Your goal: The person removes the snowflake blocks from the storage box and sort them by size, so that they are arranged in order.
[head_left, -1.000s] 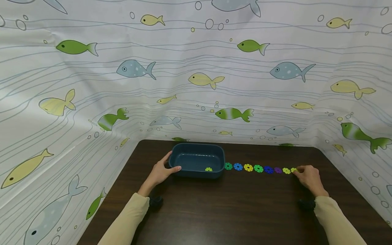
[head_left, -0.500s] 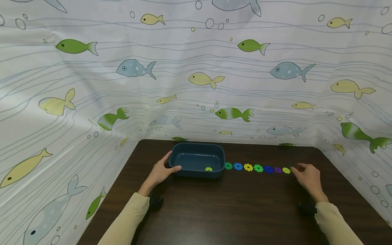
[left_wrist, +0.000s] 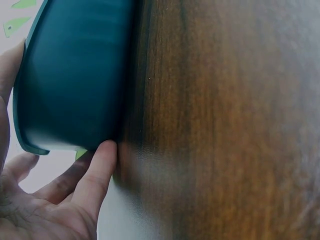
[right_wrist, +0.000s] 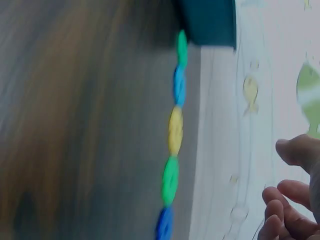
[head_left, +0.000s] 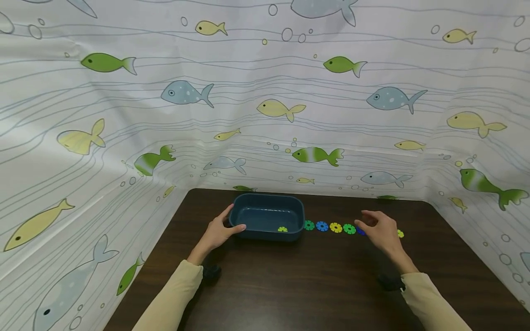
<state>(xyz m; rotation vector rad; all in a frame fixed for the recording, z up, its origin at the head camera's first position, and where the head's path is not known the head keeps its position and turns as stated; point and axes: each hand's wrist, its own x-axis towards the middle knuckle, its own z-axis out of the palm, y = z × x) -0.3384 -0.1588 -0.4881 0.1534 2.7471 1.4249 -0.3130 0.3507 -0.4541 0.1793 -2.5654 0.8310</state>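
Note:
A dark blue-green plastic box (head_left: 267,235) stands at the back left of the table. My left hand (head_left: 216,234) holds its left end, with the thumb over the near rim and fingers along the end wall (left_wrist: 75,75). One yellow-green snowflake building disc (head_left: 282,229) lies inside. From the box's right side runs a row of such slotted discs: dark green (head_left: 308,225), light blue (head_left: 322,226), yellow (head_left: 336,227), bright green (head_left: 349,229), dark blue (right_wrist: 165,225). My right hand (head_left: 381,232) hovers over the row, thumb and fingers apart, nothing between them. A yellow-green disc (head_left: 400,234) shows beyond it.
Brown wood-grain table (head_left: 298,285) extends in front of the row. A white fish-print sheet (head_left: 265,133) rises behind the table and along both sides. Black straps or devices sit at both wrists.
My right hand lets go of the row's right-end disc and moves left over the row, hiding part of it. The left hand and the box keep their place.

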